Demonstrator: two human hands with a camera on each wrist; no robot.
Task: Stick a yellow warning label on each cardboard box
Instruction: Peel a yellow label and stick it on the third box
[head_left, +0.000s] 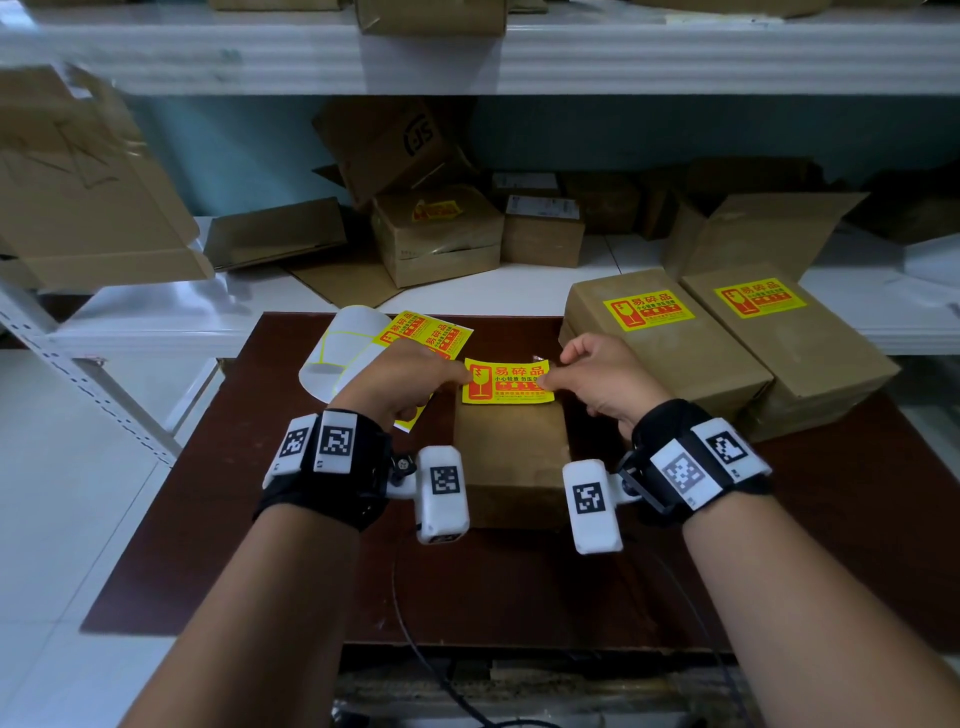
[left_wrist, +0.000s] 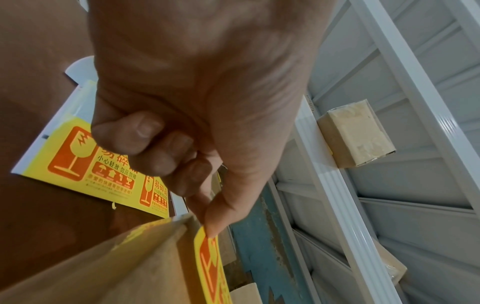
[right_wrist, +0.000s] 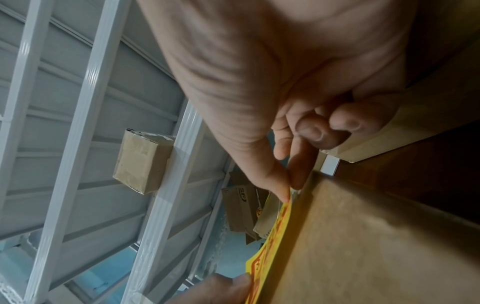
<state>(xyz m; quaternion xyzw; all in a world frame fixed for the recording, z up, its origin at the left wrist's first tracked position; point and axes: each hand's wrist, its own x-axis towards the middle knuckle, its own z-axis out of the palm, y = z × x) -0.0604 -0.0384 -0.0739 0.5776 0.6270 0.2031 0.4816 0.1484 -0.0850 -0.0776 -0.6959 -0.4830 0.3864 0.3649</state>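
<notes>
Yellow label (head_left: 508, 382) stretched between hands, left (head_left: 400, 382) and right (head_left: 605, 376) pinching opposite ends, above cardboard box (head_left: 511, 457).

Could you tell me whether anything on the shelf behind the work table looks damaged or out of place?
Yes: the label on the rear box looks crumpled and askew, unlike the flat labels on the two boxes on the right. Torn, opened cartons lie tilted behind it.

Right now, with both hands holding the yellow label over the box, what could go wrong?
1. The left hand and right hand pinch the label only at its ends; an uneven landing may wrinkle it.
2. The label sits at the far end of the box, so it could overhang the edge.
3. The label sheet lies close by the left hand and could get caught.
</notes>
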